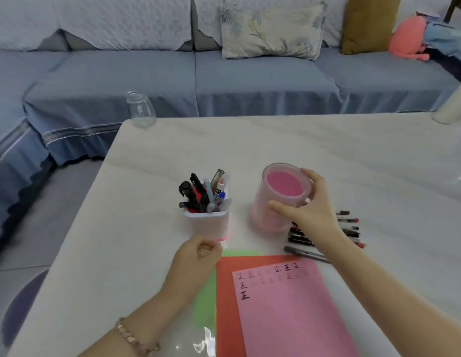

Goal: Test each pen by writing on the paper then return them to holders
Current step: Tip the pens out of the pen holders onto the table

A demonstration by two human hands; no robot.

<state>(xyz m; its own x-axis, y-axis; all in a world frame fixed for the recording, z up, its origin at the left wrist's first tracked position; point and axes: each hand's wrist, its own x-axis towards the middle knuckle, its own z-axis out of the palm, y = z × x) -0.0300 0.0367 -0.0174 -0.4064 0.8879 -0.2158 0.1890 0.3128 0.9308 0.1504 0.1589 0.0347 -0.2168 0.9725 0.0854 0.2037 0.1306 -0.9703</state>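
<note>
A round pink holder [273,202] stands empty on the white table, and my right hand [305,204] grips its right side and rim. To its left a white square holder [207,222] is packed with several pens [206,193]. My left hand [198,256] rests as a loose fist just in front of that holder, with nothing visible in it. More pens [349,228] lie in a row on the table behind my right wrist, and a grey pen [305,253] lies apart in front of them. A pink paper [288,310] bearing written characters lies on red and green sheets.
A glass jar [141,109] stands at the table's far left corner, close to the edge. A white cylinder [453,104] stands at the far right edge. A blue sofa [224,78] with cushions lies beyond the table [353,155].
</note>
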